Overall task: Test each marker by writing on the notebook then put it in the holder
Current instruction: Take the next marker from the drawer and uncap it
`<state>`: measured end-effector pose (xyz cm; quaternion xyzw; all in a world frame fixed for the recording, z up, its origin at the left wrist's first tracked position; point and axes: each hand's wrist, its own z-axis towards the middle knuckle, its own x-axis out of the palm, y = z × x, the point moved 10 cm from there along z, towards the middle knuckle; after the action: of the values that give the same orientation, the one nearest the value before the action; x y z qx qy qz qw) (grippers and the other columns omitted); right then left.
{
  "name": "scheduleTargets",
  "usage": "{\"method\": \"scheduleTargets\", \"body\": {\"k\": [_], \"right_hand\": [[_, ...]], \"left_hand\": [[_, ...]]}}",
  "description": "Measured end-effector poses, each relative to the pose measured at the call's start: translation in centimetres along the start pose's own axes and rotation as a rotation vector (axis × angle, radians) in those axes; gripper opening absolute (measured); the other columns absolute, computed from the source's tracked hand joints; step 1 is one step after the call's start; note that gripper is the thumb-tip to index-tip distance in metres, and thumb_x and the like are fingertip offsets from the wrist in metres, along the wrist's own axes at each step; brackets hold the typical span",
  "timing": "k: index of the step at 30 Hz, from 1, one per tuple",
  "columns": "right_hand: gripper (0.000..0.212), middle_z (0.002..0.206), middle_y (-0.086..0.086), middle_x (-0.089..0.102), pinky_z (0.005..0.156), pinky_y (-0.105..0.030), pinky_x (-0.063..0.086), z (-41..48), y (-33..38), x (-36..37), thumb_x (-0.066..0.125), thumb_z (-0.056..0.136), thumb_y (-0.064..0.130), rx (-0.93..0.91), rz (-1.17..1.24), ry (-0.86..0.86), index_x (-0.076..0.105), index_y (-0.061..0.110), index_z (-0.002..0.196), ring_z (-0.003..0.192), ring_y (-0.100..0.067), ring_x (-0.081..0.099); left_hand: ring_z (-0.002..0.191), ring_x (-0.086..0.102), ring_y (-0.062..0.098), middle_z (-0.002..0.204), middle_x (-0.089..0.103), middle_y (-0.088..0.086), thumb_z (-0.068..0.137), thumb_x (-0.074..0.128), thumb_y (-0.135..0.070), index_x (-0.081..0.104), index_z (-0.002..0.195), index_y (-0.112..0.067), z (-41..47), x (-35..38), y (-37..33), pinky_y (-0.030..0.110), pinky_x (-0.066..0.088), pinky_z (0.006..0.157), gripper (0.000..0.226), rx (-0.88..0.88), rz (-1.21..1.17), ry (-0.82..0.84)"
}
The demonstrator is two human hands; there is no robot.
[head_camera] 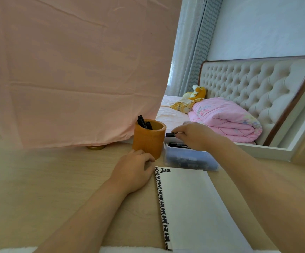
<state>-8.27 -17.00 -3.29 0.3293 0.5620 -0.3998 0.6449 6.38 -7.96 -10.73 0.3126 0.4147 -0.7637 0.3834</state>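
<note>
Head view: right hand (193,136) pinches a black marker (170,134) btwn thumb and fingertips. The marker lies roughly level, just above the clear box (188,159) holding more markers and just right of the holder (149,141). Holder is an orange-brown cylinder, upright on the worktop (57,179), w/ three black markers (144,122) leaning inside. Left hand (133,172) rests on the worktop, fingers loosely curled, holding nothing, near the holder's base. Notebook (193,207) lies open just beside that hand, white page w/ black marks (165,170) at top left. Pink cloth (66,70) hangs behind; bed (224,119) at right.
</note>
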Motion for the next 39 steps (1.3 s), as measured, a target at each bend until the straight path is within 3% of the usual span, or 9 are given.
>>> {"method": "scheduleTargets", "body": {"k": [4,8,13,18,21,28,32,36,39], "right_hand": [[0.029,0.098,0.008,0.053,0.079,-0.026,0.049,-4.3,2.1,-2.6,0.043,0.103,0.03,-0.028,0.097,-0.157,0.063,0.029,0.125,0.088,-0.012,0.055],[0.016,0.088,0.007,0.059,0.064,-0.019,0.042,-7.6,3.9,-1.5,0.055,0.095,0.015,-0.019,0.36,-0.095,0.054,0.027,0.105,0.078,-0.011,0.057],[0.033,0.097,0.006,0.058,0.075,-0.021,0.049,-9.2,4.6,1.5,0.065,0.081,0.007,-0.061,0.442,-0.034,0.057,0.033,0.099,0.086,-0.01,0.054],[0.026,0.087,0.012,0.065,0.065,-0.01,0.041,-9.8,2.8,1.1,0.073,0.082,0.015,-0.027,0.564,-0.097,0.061,0.038,0.082,0.068,0.003,0.055],[0.013,0.082,0.01,0.066,0.059,-0.012,0.045,-9.8,1.2,0.9,0.079,0.081,0.025,0.002,0.608,-0.123,0.068,0.032,0.084,0.06,0.006,0.057],[0.012,0.069,-0.003,0.068,0.053,-0.023,0.05,-9.8,-0.3,1.5,0.072,0.088,0.011,0.118,1.091,-0.139,0.075,0.014,0.099,0.054,-0.011,0.058],[0.015,0.095,-0.016,0.073,0.071,-0.034,0.06,-9.8,0.0,1.2,0.064,0.095,0.02,0.141,1.368,-0.178,0.07,0.008,0.102,0.082,-0.023,0.071],[0.013,0.095,-0.008,0.075,0.088,-0.047,0.059,-9.4,0.8,0.5,0.051,0.102,0.022,0.108,1.341,-0.184,0.062,0.016,0.103,0.089,-0.026,0.074],[0.013,0.072,0.001,0.061,0.072,-0.042,0.061,-9.4,1.5,0.4,0.044,0.105,0.027,0.039,1.147,-0.126,0.057,0.025,0.107,0.064,-0.015,0.061]], "left_hand": [[0.093,0.054,-0.001,0.103,0.059,-0.02,0.093,0.058,-0.035,0.059,0.118,-0.035,0.0,-2.1,-0.9,0.02,0.048,0.078,0.025,0.004,-0.098,-0.161],[0.094,0.055,-0.003,0.103,0.057,-0.021,0.095,0.057,-0.035,0.054,0.125,-0.033,-0.5,-3.9,-2.5,0.014,0.046,0.071,0.031,0.046,-0.19,-0.277],[0.102,0.051,-0.002,0.112,0.057,-0.021,0.092,0.059,-0.045,0.055,0.128,-0.034,-0.6,-2.4,-4.8,0.016,0.045,0.08,0.037,0.195,-0.089,-0.138],[0.091,0.049,0.0,0.101,0.064,-0.018,0.094,0.061,-0.033,0.07,0.11,-0.031,-0.6,-2.6,-5.1,0.018,0.041,0.071,0.018,0.237,0.01,-0.134],[0.092,0.05,0.001,0.098,0.063,-0.021,0.095,0.06,-0.032,0.071,0.108,-0.032,-0.4,-2.9,-4.5,0.02,0.043,0.073,0.016,0.202,-0.044,-0.166],[0.086,0.054,0.002,0.091,0.065,-0.022,0.094,0.061,-0.033,0.071,0.105,-0.032,-0.6,-3.1,-3.7,0.021,0.043,0.069,0.015,0.127,-0.121,-0.18],[0.087,0.055,0.002,0.09,0.065,-0.024,0.092,0.063,-0.039,0.073,0.103,-0.035,-0.8,-2.6,-5.6,0.022,0.046,0.067,0.016,0.192,-0.12,-0.132],[0.091,0.055,-0.001,0.093,0.063,-0.023,0.094,0.06,-0.04,0.068,0.112,-0.034,-0.8,-2.5,-5.5,0.022,0.048,0.071,0.021,0.17,-0.119,-0.127],[0.091,0.057,-0.001,0.097,0.061,-0.021,0.094,0.06,-0.034,0.06,0.121,-0.034,-1.0,-3.3,-4.6,0.02,0.05,0.073,0.027,0.114,-0.134,-0.19]]}}
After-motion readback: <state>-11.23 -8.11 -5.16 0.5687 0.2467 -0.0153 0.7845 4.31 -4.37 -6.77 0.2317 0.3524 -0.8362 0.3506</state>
